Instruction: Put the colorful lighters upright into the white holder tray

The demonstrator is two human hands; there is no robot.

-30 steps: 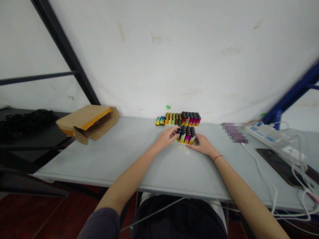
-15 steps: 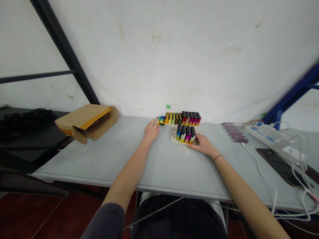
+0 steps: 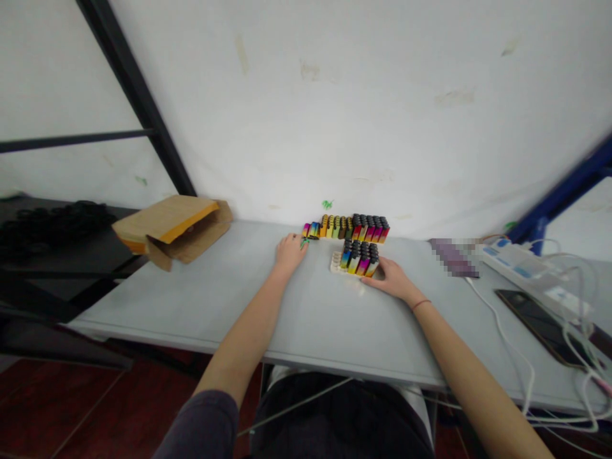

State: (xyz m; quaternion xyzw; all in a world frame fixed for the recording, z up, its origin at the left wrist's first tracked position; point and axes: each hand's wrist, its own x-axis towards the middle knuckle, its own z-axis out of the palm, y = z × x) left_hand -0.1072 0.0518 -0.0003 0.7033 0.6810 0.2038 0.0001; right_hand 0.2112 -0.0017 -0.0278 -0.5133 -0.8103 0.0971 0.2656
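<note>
My left hand (image 3: 291, 252) is closed on a small green lighter (image 3: 305, 243) at its fingertips, just in front of two loose lighters, purple and blue (image 3: 313, 230). My right hand (image 3: 393, 279) grips the right end of a white tray (image 3: 336, 262), thumb at the front and fingers partly hidden behind. Multicoloured lighters with black tops (image 3: 360, 257) stand upright in that tray, and pale holes show at its left end. Behind it, against the wall, yellow and green lighters (image 3: 336, 227) stand beside red and purple ones (image 3: 371, 229).
An open brown cardboard box (image 3: 172, 226) lies at the table's left. On the right are a dark phone (image 3: 540, 325), a pixelated purple item (image 3: 453, 257), a white power strip (image 3: 526, 268) and tangled white cables. The white wall bounds the grey table (image 3: 191, 306) behind.
My left hand has drawn slightly back from the loose lighters, and a green lighter now shows at its fingertips. My right hand stays on the tray. The view has shifted slightly.
</note>
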